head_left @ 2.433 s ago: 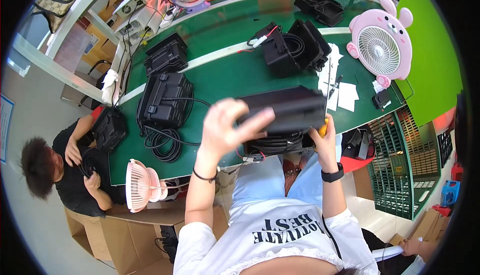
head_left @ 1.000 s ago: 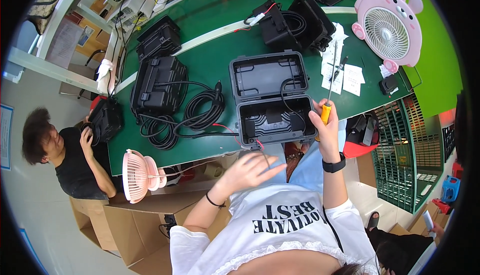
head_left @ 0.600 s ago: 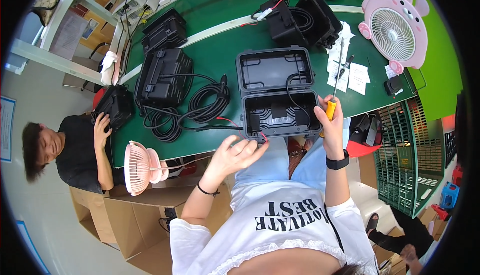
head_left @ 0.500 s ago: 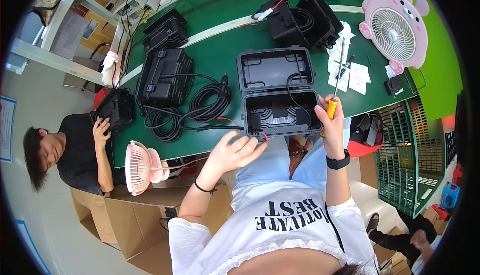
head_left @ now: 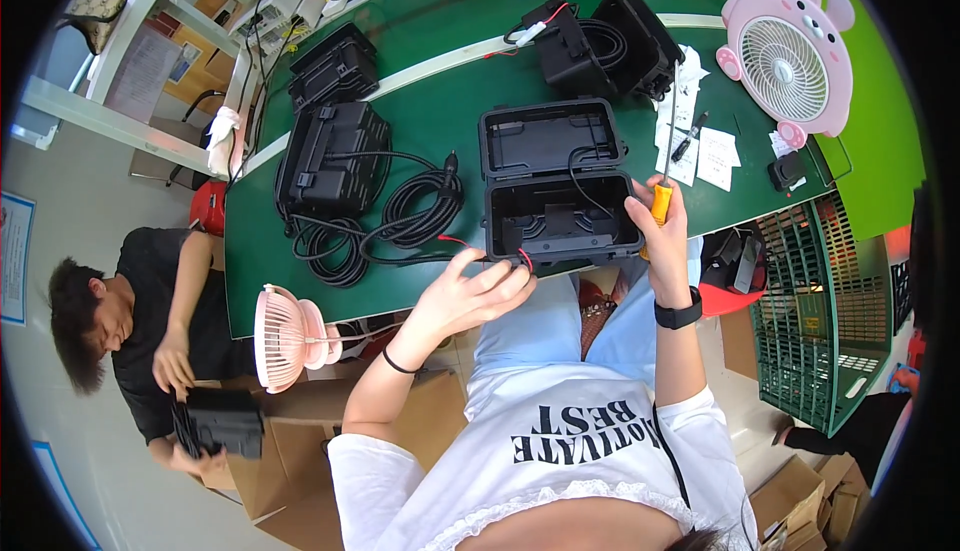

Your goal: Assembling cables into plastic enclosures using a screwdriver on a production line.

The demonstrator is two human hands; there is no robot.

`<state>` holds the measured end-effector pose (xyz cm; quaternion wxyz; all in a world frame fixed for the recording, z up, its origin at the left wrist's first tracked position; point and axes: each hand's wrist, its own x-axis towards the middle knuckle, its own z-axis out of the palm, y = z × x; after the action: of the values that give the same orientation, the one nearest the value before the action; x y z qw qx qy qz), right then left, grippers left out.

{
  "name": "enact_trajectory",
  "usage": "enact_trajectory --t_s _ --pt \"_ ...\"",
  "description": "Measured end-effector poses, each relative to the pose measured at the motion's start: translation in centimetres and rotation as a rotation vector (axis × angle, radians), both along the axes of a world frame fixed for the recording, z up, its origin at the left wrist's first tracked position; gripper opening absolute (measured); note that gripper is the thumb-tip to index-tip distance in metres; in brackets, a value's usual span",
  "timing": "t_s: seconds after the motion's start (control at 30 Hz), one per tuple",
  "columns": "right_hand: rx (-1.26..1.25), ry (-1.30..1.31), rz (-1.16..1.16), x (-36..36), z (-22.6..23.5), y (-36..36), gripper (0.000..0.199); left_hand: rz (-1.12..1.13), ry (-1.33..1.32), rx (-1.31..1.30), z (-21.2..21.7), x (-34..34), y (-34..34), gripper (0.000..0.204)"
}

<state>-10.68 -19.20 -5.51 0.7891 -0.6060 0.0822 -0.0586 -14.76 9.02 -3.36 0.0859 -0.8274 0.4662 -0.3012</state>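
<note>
An open black plastic case [head_left: 560, 219] lies on the green table [head_left: 440, 71] in front of me, its lid [head_left: 545, 138] folded back. A thin red wire [head_left: 458, 242] runs to the case's front left corner. My left hand [head_left: 465, 296] is at that corner with its fingers apart, fingertips touching the red wire. My right hand [head_left: 655, 221] rests at the case's right edge, gripping a screwdriver [head_left: 662, 196] with a yellow handle, its shaft pointing away from me.
Coiled black cables [head_left: 400, 216] and closed black cases [head_left: 330, 156] lie to the left. Another open case [head_left: 600, 36], papers [head_left: 700, 141] and a pink fan [head_left: 790, 51] sit farther back. A small pink fan [head_left: 285, 336] hangs at the table edge. A seated person [head_left: 150, 321] holds a black case [head_left: 220, 421]. A green crate [head_left: 810, 321] stands at right.
The case, held up closed in both hands at first, now lies open on the table. My left hand has risen from near my body to the case's front left corner.
</note>
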Motion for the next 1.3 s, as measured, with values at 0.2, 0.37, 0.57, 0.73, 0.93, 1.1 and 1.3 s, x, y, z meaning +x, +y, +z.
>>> enact_trajectory --t_s 0.2,0.37,0.57,0.73,0.93,1.1,1.3 --pt "0.027 -0.028 -0.025 0.0 0.1 -0.3 0.04 -0.122 -0.005 -0.062 2.2 1.6 0.4 0.025" --pt "0.091 -0.04 0.008 0.4 -0.8 -0.2 0.039 -0.189 0.377 -0.39 4.1 2.1 0.1 0.026" --pt "0.044 -0.01 -0.029 0.6 0.2 -0.8 0.04 -0.253 0.512 -0.602 3.7 3.5 0.8 0.022" --pt "0.037 0.005 0.067 1.9 0.6 -1.2 0.038 0.009 0.755 -0.783 5.1 4.7 -1.3 0.034" --pt "0.101 -0.063 0.041 1.0 0.3 -0.7 0.036 0.331 0.459 -0.559 5.4 2.8 -4.4 0.05" --pt "0.156 -0.115 0.023 -1.1 -0.8 0.0 0.035 0.558 0.38 -0.211 3.9 0.9 -5.6 0.044" --pt "0.208 -0.16 0.067 -2.9 -2.5 0.5 0.036 0.359 0.731 -0.458 2.2 -0.3 -8.8 0.045"
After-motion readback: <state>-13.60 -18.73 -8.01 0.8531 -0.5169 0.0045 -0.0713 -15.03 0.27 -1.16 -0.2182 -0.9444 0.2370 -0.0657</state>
